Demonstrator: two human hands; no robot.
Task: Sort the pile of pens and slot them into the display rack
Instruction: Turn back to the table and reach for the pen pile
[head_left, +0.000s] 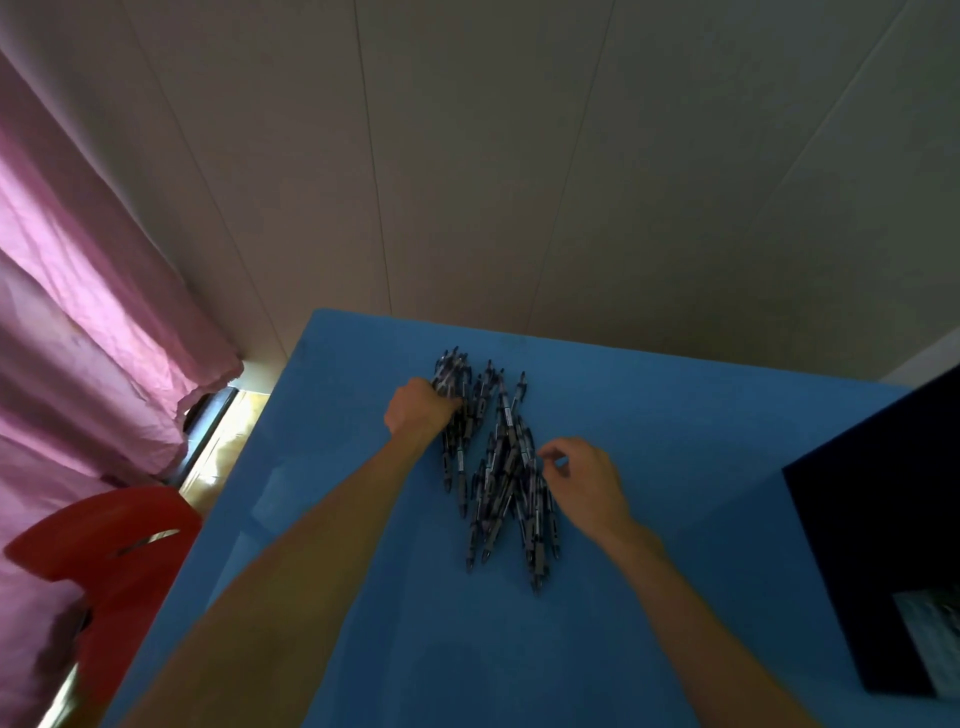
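Observation:
A pile of dark pens (501, 467) lies on the blue table (649, 426), most pointing roughly away from me. My left hand (418, 410) grips a bundle of several pens (453, 376) at the pile's far left. My right hand (584, 480) hovers over the right side of the pile, its fingers curled, with thumb and forefinger close together at a pen; whether it holds one I cannot tell. A dark box (883, 545), possibly the display rack, stands at the right edge of the table.
A red plastic chair (109, 551) stands left of the table. A pink curtain (78, 312) hangs at the far left. A pale panelled wall (519, 156) rises behind the table's far edge.

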